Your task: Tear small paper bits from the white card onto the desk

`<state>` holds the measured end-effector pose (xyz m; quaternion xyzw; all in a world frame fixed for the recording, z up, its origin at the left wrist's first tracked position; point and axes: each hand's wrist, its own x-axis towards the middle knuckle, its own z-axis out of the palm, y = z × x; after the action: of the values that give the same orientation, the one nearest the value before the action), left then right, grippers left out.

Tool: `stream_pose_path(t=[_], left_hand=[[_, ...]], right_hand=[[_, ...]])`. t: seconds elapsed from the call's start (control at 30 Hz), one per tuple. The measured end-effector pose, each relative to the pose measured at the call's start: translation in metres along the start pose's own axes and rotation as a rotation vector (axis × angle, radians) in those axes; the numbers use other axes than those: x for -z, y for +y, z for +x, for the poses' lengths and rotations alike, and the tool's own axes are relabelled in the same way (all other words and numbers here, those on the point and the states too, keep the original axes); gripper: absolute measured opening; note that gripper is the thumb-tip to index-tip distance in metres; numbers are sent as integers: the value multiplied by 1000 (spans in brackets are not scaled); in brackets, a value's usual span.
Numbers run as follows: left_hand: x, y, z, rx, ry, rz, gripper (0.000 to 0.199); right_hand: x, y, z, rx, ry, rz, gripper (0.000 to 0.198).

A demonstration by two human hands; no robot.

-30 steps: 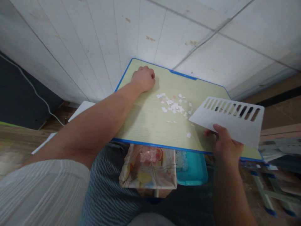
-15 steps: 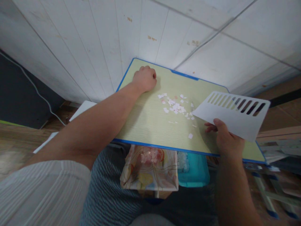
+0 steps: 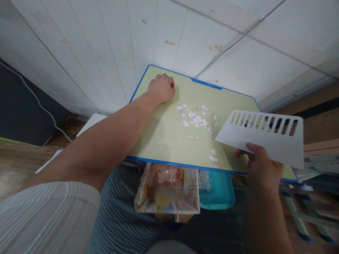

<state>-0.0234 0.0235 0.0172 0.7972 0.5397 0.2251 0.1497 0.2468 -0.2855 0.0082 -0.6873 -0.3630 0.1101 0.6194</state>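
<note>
R hand (image 3: 259, 161) pinches flat white slotted sheet (image 3: 265, 140) nr small, mostly white scraps (image 3: 197, 120); L hand (image 3: 162, 89) fisted on blue-edged pale-yellow tabletop (image 3: 169, 141), contents unclear.

A surface (image 3: 164, 144) with a wall (image 3: 106, 46) behind. Paper scraps (image 3: 197, 120) lie mid-surface, a few toward the near edge (image 3: 169, 163). The left hand (image 3: 162, 87) rests behind-left of them; the right hand (image 3: 261, 160), to their right, holds a sheet (image 3: 275, 144). Below that edge, a box (image 3: 185, 204) sits left of a tray (image 3: 222, 194).

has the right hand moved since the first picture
Yes: judged against the table, the right hand has shifted slightly toward the table's right end, still holding the white card.
</note>
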Motion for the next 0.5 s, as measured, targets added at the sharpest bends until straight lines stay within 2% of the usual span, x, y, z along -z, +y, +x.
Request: stream_pose_path(t=[0.1,0.23,0.37,0.5], left_hand=[[0,0,-1,3,2,10,45],[1,2,-1,14,3,19,49],[1,3,-1,9,2,2,50],[1,1,0,-1,-4,-6,48]], right_hand=[[-12,-1,9,36,-3,0,20],[-21,-5,12,-2,-35,-77,18],[-22,-8,9,-22,-48,-154,23],[-20,-7,8,1,-59,-113,22]])
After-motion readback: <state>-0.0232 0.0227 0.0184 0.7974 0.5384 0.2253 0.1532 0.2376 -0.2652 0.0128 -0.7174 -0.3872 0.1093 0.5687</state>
